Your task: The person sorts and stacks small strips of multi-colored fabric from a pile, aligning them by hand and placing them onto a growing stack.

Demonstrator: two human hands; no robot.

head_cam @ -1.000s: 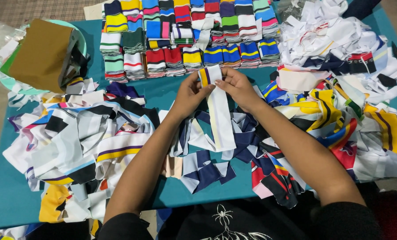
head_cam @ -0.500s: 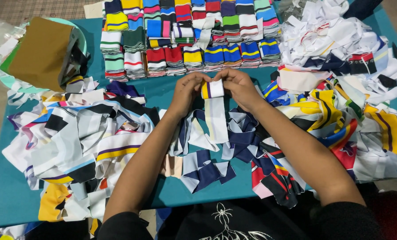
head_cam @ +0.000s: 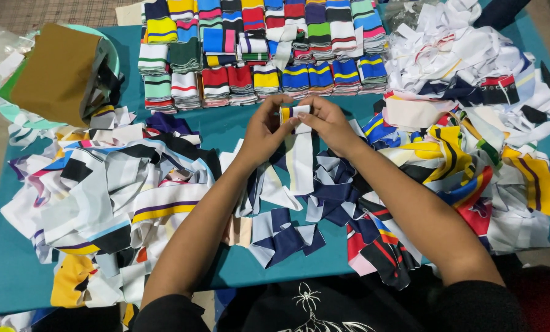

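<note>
At the far left corner of the teal tabletop (head_cam: 226,132), a brown folded bag (head_cam: 56,71) lying over a pale green round tray (head_cam: 112,52). Along the left edge and reaching toward the middle, a loose heap of knit fabric strips (head_cam: 103,197) in white, grey, navy and yellow, overlapping in no order. Along the far edge, neat rows of folded striped collar pieces (head_cam: 256,49) (red, blue, green, yellow, white among them), packed side by side. Near the tabletop's middle, just in front of those rows, the left hand (head_cam: 264,129) and the right hand (head_cam: 327,123) raised together, fingertips nearly meeting. Pinched between thumbs and fingers of both, the top end of a white rib-knit strip (head_cam: 299,163), folded over at the grip with a yellow and navy band showing there; fingers closed tight on the fold, little gap between the two hands. Below the grip, the strip hanging straight down, its lower end lying on a scatter of navy and white strips (head_cam: 287,233) near the front edge. Beneath the right forearm, darker strips with red and black (head_cam: 379,249). Toward the right edge, a second heap of striped strips in yellow, white and red (head_cam: 472,160), and behind it, at the far right corner, a mound of mostly white collar pieces (head_cam: 459,55).
</note>
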